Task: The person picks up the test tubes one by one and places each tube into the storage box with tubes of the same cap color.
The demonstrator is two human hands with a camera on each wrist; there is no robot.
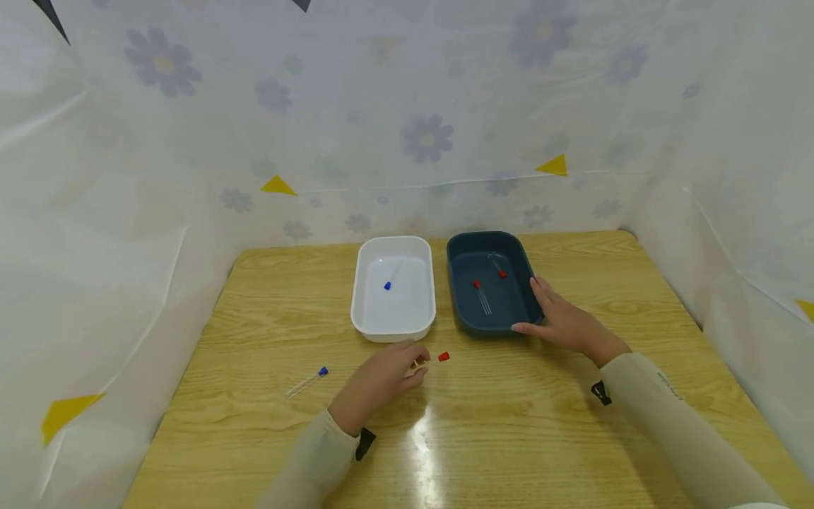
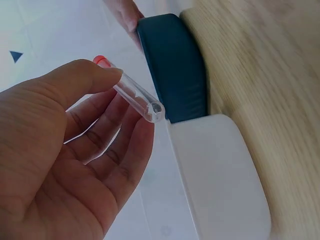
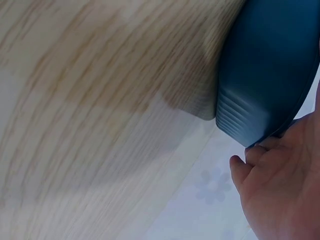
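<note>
My left hand [image 1: 384,375] pinches a clear test tube [image 2: 137,95] with a red cap [image 1: 444,356] between thumb and fingers. The tube lies aslant in the grip, over the table just in front of the white tray [image 1: 361,283]. At the near right corner of the dark blue tray [image 1: 453,283], my right hand [image 1: 569,325] rests with thumb and fingers spread against its rim and outer wall. Two red-capped tubes [image 1: 483,297] lie inside that tray. One blue-capped tube [image 1: 388,284] is in the white tray.
Another blue-capped tube [image 1: 307,383] lies on the wooden table [image 1: 509,438], left of my left hand. Both trays stand side by side near the table's back edge. Flowered white sheeting [image 1: 356,141] hangs behind the table and along both sides.
</note>
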